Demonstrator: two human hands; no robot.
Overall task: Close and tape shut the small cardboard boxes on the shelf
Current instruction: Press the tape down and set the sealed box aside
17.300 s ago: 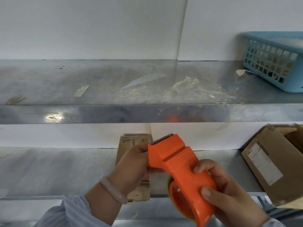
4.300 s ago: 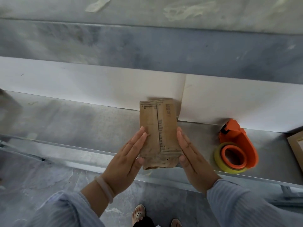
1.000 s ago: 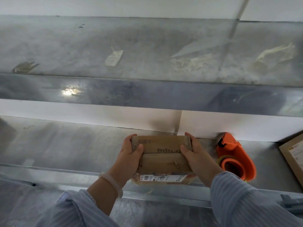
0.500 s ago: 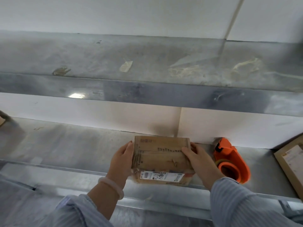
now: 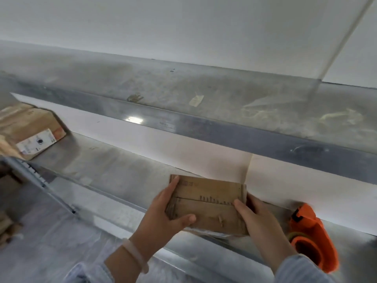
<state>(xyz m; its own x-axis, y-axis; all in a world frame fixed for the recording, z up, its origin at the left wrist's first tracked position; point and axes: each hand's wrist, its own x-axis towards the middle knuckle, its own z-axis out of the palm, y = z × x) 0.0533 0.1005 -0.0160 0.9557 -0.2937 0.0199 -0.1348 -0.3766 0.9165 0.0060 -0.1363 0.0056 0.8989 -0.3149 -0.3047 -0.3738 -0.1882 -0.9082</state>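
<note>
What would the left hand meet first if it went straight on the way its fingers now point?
Probably the white back wall: the left hand grips the left end of the small cardboard box, fingers aimed rearward over bare shelf; depth is unclear.

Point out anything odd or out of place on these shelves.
Old tape scraps and a tangled clear strip are stuck to the upper shelf, litter rather than stock. The small box looks worn, its near lower edge crumpled.
</note>
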